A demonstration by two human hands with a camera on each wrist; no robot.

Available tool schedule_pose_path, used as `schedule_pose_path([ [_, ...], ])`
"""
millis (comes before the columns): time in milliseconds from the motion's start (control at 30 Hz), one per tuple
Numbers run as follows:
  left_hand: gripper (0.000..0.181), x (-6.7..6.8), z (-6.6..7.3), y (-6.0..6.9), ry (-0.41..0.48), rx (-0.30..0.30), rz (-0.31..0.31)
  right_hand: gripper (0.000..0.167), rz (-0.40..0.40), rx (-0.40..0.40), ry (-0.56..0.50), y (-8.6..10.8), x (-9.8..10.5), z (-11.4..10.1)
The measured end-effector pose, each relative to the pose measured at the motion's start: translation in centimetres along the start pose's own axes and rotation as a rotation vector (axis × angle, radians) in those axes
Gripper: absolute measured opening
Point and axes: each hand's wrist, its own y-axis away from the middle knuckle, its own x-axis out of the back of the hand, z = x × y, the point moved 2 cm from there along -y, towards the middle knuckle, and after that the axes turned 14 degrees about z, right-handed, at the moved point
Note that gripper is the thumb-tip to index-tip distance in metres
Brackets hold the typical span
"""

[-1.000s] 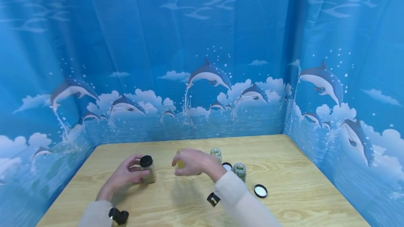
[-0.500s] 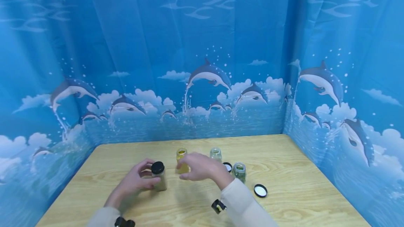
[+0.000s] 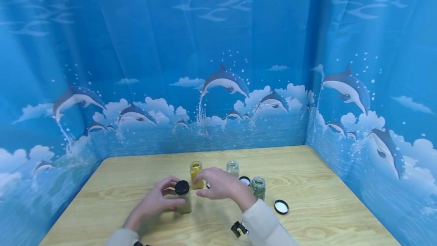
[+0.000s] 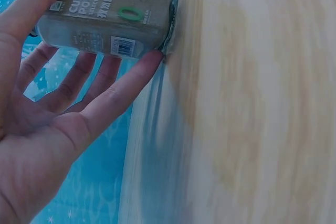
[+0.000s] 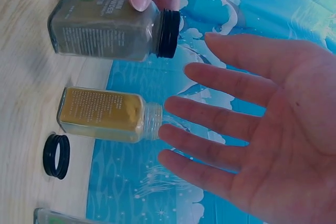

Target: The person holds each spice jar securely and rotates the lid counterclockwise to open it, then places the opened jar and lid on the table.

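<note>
My left hand (image 3: 155, 202) grips a squarish clear jar of cumin powder (image 4: 105, 11) with its black lid (image 3: 182, 187) on, upright at the table. Thumb and fingers lie on opposite sides of it. Just right of this jar, my right hand (image 3: 220, 186) hovers with its fingers extended and holds nothing. Close by its fingertips stands a lidless jar of yellow powder (image 5: 100, 113). In the right wrist view a loose black lid (image 5: 56, 156) lies beside the yellow jar; in the head view my right hand mostly covers that lid.
An open clear jar (image 3: 233, 167) stands behind my right hand. Another open jar with green contents (image 3: 258, 188) is right of my right wrist. Black lids with white insides lie near them, one at the centre (image 3: 244, 180) and one farther right (image 3: 281, 207). A dolphin-print curtain surrounds the table.
My left hand has carried the cumin jar rightward and nearer to me, up to the yellow jar. My right hand has drawn slightly right and nearer, uncovering the yellow jar.
</note>
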Motion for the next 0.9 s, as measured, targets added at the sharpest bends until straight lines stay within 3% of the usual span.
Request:
schedule_pose_path([
  [167, 0.051, -0.8, 0.3, -0.1, 0.012, 0.015, -0.008, 0.035, 0.029, -0.010, 0.001, 0.3, -0.3, 0.0],
  [367, 0.050, -1.7, 0.5, -0.7, -0.005, -0.047, -0.016, 0.036, 0.120, 0.003, 0.013, 0.1, -0.7, 0.2],
  [567, 0.049, -2.5, 0.7, -1.2, -0.025, -0.064, -0.026, 0.036, 0.222, 0.007, 0.039, 0.0, -1.0, 0.2],
  [900, 0.049, -3.0, 0.7, -1.0, -0.059, -0.086, -0.010, 0.038, 0.295, -0.026, 0.065, -0.2, -1.7, 0.0],
])
